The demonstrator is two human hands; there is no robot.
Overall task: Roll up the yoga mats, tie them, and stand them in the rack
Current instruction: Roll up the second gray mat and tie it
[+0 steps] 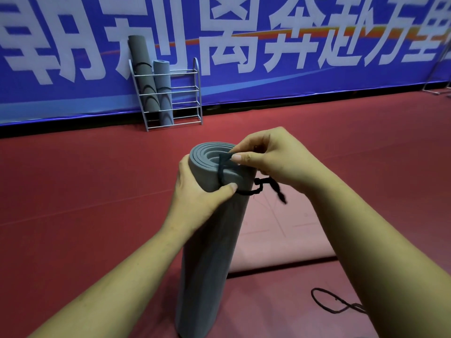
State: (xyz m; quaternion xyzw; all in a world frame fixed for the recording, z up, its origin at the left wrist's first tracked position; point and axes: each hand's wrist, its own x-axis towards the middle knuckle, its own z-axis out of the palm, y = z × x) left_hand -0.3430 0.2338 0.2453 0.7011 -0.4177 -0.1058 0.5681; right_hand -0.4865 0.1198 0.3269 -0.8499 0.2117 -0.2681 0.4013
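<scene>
Mat [214, 240], grey and rolled, stands upright on the red floor [73, 203] near the person. Its roll is finished, its tie not yet. The left grip [200, 198] wraps round the top of the roll, thumb pinning the black cord [258, 189] against it. The right grip [275, 159] pinches the same cord over the roll's top edge, and a loose end dangles to the right. Far left, two rolled mats [163, 93] already stand in the rack [197, 93]. Near right, what looks like a pink mat [280, 240] lies flat beside a spare cord [329, 303]. Judging by this, the knot, the racking and one more mat remain.
</scene>
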